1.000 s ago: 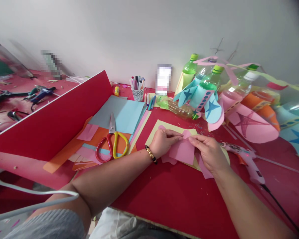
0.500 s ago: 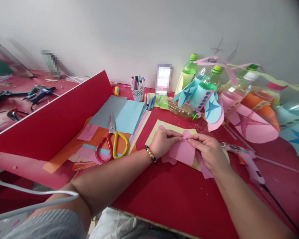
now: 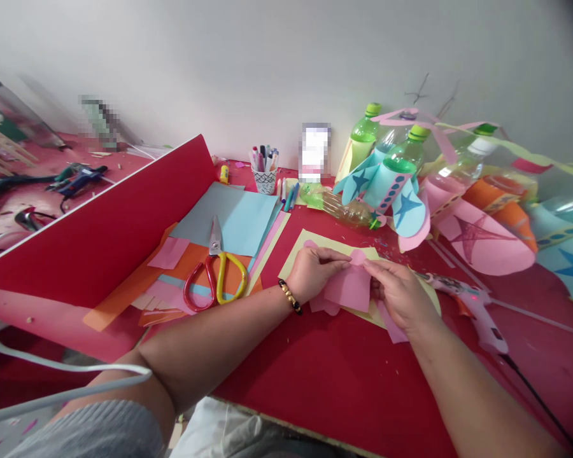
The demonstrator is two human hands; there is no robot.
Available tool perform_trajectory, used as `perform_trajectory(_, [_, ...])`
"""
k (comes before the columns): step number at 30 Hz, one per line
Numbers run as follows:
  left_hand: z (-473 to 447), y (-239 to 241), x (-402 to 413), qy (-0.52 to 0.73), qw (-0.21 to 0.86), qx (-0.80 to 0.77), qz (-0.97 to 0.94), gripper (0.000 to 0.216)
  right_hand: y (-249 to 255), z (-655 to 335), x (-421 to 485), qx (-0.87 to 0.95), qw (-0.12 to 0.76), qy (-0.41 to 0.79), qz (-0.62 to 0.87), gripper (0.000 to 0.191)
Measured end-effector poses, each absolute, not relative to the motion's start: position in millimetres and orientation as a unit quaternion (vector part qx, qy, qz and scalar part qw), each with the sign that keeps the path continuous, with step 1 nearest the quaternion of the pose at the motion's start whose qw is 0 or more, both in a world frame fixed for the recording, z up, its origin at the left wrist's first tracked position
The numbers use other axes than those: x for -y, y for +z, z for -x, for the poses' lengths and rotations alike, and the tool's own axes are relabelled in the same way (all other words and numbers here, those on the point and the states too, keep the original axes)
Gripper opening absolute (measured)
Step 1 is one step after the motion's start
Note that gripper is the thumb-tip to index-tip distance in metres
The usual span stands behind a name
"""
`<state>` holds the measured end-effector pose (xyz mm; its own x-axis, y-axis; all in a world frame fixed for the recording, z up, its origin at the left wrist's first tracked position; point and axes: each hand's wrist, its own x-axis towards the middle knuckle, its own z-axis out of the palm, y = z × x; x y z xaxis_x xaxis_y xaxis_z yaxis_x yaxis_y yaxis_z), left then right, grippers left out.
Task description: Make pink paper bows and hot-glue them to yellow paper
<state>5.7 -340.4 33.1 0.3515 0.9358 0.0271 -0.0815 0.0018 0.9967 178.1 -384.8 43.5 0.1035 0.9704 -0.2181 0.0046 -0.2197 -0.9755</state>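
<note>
A small pink sheet of paper is pinched along its upper edge between my two hands. My left hand, with a beaded bracelet at the wrist, grips its upper left corner. At the upper right corner, the thumb and fingers of my right hand are closed on it. Beneath lie more pink paper pieces and a pale yellow sheet on the red tabletop. To the right of my right hand rests a pink glue gun with a lit red light.
Scissors with red and yellow handles lie left on coloured paper. A red upright board borders that side. Behind stand a marker cup and a phone. Decorated plastic bottles crowd the back right. The glue gun's cord trails right.
My right hand has shifted slightly along the paper's upper edge, and the paper's right side has turned a little. At the far left, a pale stick structure has come into view.
</note>
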Motion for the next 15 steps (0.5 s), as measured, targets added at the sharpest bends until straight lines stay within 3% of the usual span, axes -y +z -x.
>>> perform_trajectory(15, [-4.8,37.4,340.5,0.421,0.585,-0.392,-0.572,0.021,46.6,-179.6,384.1,0.506,0.418,0.465,0.594,0.033])
